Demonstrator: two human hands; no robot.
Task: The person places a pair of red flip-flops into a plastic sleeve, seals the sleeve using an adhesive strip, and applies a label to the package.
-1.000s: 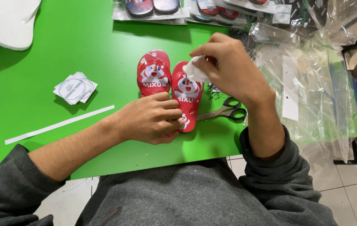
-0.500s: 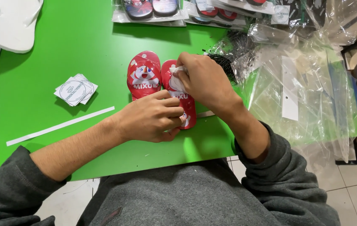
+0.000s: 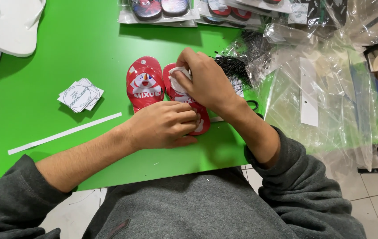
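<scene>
open green table (image 3: 65, 57) left, plastic bags (image 3: 326, 88) crowding right

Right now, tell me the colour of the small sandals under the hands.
Red sandals with a white cartoon figure, head view.

red sandals (image 3: 144, 84), snowman print | green table (image 3: 65, 53) | white cloth (image 3: 178, 75) | white paper strip (image 3: 65, 132) | grey sleeves (image 3: 16, 199)

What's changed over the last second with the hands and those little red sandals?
The right hand, holding a crumpled white cloth, came down from above the right small red sandal and now presses the cloth onto it, covering the scissors earlier seen beside it. The left hand still pins that sandal's lower end. The left red sandal stayed put.
</scene>
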